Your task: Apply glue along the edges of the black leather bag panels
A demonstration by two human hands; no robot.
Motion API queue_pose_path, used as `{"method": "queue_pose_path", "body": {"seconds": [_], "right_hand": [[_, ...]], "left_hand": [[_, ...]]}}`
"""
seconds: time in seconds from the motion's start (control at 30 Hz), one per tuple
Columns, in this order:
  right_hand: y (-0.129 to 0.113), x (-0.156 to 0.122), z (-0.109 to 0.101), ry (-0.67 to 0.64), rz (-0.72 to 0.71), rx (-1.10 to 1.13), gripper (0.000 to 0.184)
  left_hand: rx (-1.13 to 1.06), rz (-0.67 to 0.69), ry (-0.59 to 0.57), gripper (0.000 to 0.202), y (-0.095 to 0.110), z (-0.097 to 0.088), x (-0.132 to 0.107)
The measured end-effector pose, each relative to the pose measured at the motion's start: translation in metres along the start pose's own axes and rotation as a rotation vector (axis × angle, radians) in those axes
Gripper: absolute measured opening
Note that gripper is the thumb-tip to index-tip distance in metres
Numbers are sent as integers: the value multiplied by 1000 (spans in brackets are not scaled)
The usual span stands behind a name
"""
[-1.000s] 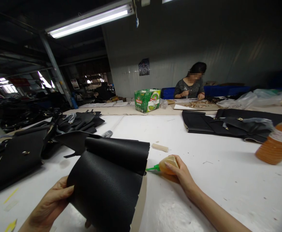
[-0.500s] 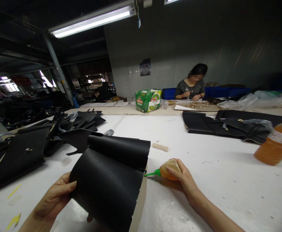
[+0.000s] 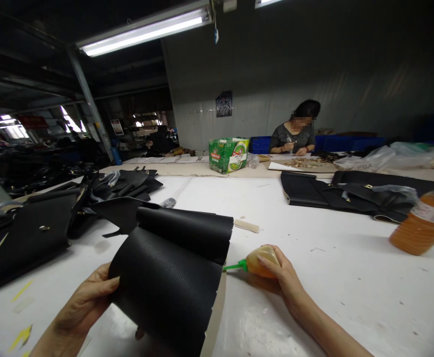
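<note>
My left hand (image 3: 85, 305) grips the left edge of a curved black leather piece (image 3: 172, 277), held up off the white table (image 3: 313, 277) with its top folded back. My right hand (image 3: 281, 275) is wrapped round a small amber glue bottle (image 3: 259, 261). The bottle's green nozzle (image 3: 233, 267) points left and almost touches the leather's right edge.
Black leather pieces (image 3: 34, 233) are piled at the left, and more black pieces (image 3: 350, 196) lie at the right. A small tan block (image 3: 246, 226) lies mid-table. An orange-filled plastic bottle (image 3: 423, 223) stands far right. A green carton (image 3: 227, 154) and a seated person (image 3: 294, 131) are at the far end.
Almost nothing has changed: both hands keep their holds, and the glue nozzle stays at the leather's right edge; the view has shifted slightly.
</note>
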State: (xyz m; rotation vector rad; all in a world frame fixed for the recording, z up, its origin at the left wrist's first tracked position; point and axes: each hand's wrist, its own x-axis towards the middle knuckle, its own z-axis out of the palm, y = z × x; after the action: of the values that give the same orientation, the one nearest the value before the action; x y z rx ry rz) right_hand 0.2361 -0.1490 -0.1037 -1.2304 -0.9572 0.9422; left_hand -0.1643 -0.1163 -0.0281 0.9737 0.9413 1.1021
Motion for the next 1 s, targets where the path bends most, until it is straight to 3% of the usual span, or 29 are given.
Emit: {"method": "queue_pose_path", "body": {"seconds": [0.13,0.27,0.53,0.77,1.0], "right_hand": [[-2,3,-1,29,-26,-39,39],[-5,-4,-3,-30,-22,-86,38],[1,1,-6,-12,-44,-127,42],[-4,-7,-10,-126,-41,-143,41],[4,6,-12,-58,-73,-165,41]], "left_hand": [[6,14,15,23,0,-2,1],[-24,3,38,24,-1,-3,0],[-30,11,-40,25,-7,-8,2],[-44,-7,-30,29,-11,-11,2],[-22,-12,-20,28,-7,-7,2]]}}
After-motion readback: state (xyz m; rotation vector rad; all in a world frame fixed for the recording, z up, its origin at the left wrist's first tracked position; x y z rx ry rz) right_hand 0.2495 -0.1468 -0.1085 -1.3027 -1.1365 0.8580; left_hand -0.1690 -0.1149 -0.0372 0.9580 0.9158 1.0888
